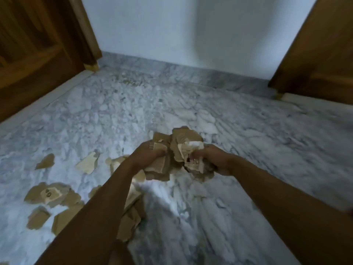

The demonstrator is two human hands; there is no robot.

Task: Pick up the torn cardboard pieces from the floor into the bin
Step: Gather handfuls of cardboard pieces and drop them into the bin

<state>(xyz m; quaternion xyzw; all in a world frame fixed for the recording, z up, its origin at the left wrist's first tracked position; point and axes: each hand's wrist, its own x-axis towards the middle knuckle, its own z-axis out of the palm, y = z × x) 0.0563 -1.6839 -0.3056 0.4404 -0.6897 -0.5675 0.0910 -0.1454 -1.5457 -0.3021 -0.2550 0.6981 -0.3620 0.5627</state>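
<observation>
Both my hands hold a bundle of torn brown cardboard pieces (177,148) above the marble floor. My left hand (147,153) grips the bundle's left side, and my right hand (212,159) grips its right side with fingers curled into the pieces. Several more torn cardboard pieces (49,196) lie scattered on the floor at the lower left, some partly hidden under my left forearm. One small piece (45,161) lies apart at the far left. No bin is in view.
A grey-white marble floor (229,131) fills the view. A wooden door (34,44) stands at the left, and another wooden panel (321,50) at the right. A pale wall (181,25) with a marble skirting runs along the back.
</observation>
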